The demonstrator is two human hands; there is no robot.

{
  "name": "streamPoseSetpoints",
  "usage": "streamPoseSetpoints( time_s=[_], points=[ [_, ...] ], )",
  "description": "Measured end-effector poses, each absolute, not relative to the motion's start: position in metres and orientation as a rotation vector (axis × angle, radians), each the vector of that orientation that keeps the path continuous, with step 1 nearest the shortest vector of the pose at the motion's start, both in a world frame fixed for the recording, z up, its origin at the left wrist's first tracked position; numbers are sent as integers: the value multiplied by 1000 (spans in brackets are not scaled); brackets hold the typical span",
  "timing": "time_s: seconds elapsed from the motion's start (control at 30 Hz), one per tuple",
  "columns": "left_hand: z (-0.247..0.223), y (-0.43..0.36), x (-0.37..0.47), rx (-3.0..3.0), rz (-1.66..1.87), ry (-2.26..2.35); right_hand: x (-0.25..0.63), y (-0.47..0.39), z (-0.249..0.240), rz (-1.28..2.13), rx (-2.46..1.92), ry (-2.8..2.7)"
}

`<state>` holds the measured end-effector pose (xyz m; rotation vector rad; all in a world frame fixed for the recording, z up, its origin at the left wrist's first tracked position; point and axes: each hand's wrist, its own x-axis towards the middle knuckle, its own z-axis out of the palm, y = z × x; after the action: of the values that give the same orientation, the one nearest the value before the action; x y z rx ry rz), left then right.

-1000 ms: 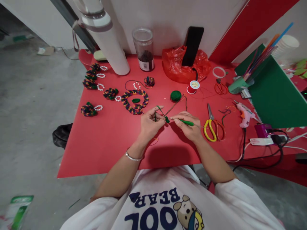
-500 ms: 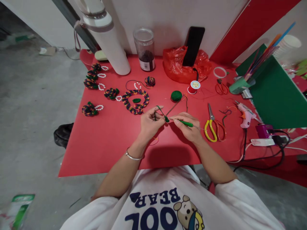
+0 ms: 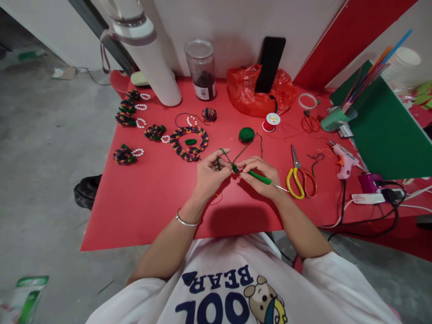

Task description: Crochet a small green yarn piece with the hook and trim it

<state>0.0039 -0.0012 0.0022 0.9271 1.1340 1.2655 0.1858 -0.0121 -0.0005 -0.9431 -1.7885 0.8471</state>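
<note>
I read the left hand [image 3: 207,176] as pinching the green crocheted piece [image 3: 235,168], with green yarn [image 3: 227,156] over its fingers. The right hand [image 3: 266,170] grasps the green-handled tool [image 3: 262,178]. The piece is above the middle of the table [image 3: 135,202], between far and near edges. I judge it light, soft and easily stretched; hold the worked stitches between thumb and fingertip. The tool appears stiff and smooth: grip its handle.

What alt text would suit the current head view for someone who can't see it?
The left hand holds a small green crocheted piece, while the right hand holds a green-handled hook. On the red table around them lie a green yarn ball, multicoloured crocheted pieces with white beads and yellow-handled scissors.
</note>
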Motion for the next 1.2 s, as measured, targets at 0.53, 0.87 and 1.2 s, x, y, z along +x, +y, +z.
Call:
streamPoseSetpoints(
  time_s=[0.53, 0.87, 1.2],
  points=[
    [-1, -1, 4, 1050, 1296, 1255, 188, -14, -9, 826, -956, -1857],
    [-4, -2, 6, 1054, 1319, 1277, 185, -15, -9, 1057, -979, -1676],
    [-3, -3, 7, 1087, 1323, 1288, 180, -15, -15, 1209, -1018, -1428]
  ],
)
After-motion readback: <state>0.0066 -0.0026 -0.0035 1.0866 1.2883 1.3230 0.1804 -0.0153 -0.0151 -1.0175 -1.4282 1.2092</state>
